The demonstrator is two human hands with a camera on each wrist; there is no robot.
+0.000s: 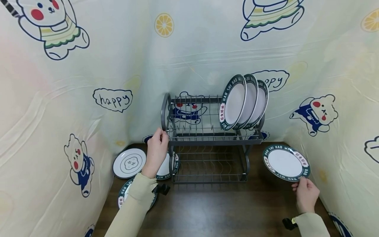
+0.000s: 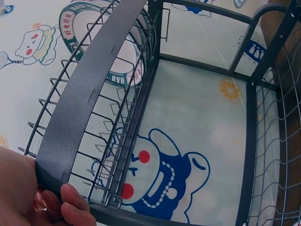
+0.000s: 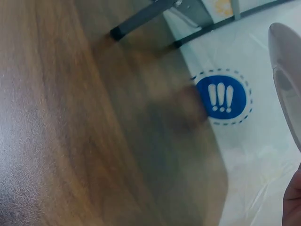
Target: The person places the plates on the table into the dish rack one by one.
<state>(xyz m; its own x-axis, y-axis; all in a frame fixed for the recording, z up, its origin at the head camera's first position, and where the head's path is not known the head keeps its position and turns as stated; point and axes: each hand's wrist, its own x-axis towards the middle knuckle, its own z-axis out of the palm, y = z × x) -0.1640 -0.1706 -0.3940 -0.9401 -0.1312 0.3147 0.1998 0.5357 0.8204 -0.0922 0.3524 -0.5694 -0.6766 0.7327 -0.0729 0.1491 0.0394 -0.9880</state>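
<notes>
My left hand [image 1: 155, 151] grips the left end of a two-tier dark metal dish rack [image 1: 214, 143]; in the left wrist view its fingers [image 2: 75, 207] curl round the flat grey side bar [image 2: 84, 103]. Off to the right, my right hand [image 1: 307, 195] pinches the near rim of a white plate [image 1: 285, 163] with a green lettered border. That plate is apart from the rack, and its pale underside [image 3: 288, 70] shows in the right wrist view. Three matching plates [image 1: 234, 102] stand on edge at the right end of the upper tier.
Left of the rack, an upside-down plate [image 1: 129, 163] and two more plates lie on the brown wooden table [image 1: 207, 207], partly hidden by the left arm. A printed pale cloth [image 1: 189, 49] hangs behind and at both sides. Wire dividers [image 1: 195, 126] line the upper tier.
</notes>
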